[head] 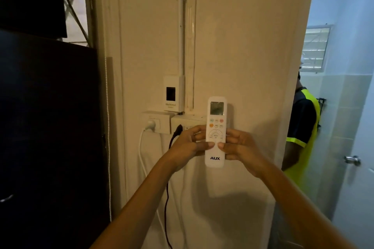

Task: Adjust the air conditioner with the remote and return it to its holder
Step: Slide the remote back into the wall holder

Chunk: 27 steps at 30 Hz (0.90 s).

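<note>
A white AUX remote (216, 119) stands upright against the cream wall, screen at the top and coloured buttons below it. My left hand (187, 146) grips its left side and my right hand (240, 148) grips its right side. Both thumbs press on its front just below the round control pad. Its holder is hidden behind the remote and my hands, so I cannot tell whether the remote sits in it. The air conditioner is not in view.
Wall sockets (159, 122) sit left of the remote, with a white plug and a black cable (167, 188) hanging down. A white National box (172, 94) is above. A dark cabinet (50, 127) fills the left. A person in a yellow vest (303, 127) stands in the doorway right.
</note>
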Each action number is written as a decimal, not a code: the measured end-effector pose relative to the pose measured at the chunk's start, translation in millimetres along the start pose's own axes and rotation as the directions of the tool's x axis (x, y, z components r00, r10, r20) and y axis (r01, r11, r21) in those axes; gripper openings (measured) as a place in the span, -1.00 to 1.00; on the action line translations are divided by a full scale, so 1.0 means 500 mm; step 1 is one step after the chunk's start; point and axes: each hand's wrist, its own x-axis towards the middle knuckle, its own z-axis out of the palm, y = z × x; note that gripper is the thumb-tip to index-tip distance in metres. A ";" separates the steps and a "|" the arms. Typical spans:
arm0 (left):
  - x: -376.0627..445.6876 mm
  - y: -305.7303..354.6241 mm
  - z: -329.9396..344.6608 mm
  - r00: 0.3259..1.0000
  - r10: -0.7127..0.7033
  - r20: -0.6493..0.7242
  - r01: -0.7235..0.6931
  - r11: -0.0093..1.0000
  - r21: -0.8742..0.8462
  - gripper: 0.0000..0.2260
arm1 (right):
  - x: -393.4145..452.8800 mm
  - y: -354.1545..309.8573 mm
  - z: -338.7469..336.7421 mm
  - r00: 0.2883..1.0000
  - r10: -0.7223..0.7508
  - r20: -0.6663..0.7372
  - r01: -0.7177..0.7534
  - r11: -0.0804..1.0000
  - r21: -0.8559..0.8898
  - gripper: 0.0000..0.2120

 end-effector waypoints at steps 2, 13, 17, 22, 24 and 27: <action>0.028 -0.011 0.004 1.000 0.006 0.004 -0.006 1.000 -0.014 -0.65 | 0.019 0.002 -0.025 1.000 -0.013 -0.027 0.012 1.000 -0.018 -0.57; 0.097 -0.100 0.069 0.947 0.213 -0.242 -0.168 0.967 0.194 -0.47 | 0.124 -0.028 -0.123 0.970 -0.060 -0.234 0.043 0.996 -0.075 -0.70; 0.121 -0.155 0.121 0.872 0.364 -0.326 -0.201 0.875 0.441 -0.32 | 0.159 -0.045 -0.117 0.947 -0.115 -0.300 0.090 0.991 -0.094 -0.62; 0.166 -0.188 0.154 0.774 0.464 -0.431 -0.170 0.808 0.564 -0.33 | 0.182 -0.060 -0.094 0.930 -0.147 -0.337 0.113 0.986 -0.119 -0.60; 0.181 -0.196 0.161 0.733 0.504 -0.456 -0.126 0.760 0.638 -0.35 | 0.185 -0.060 -0.084 0.920 -0.154 -0.359 0.111 0.984 -0.138 -0.59; 0.197 -0.211 0.166 0.713 0.533 -0.455 -0.092 0.715 0.693 -0.37 | 0.190 -0.055 -0.074 0.904 -0.170 -0.392 0.107 0.978 -0.179 -0.59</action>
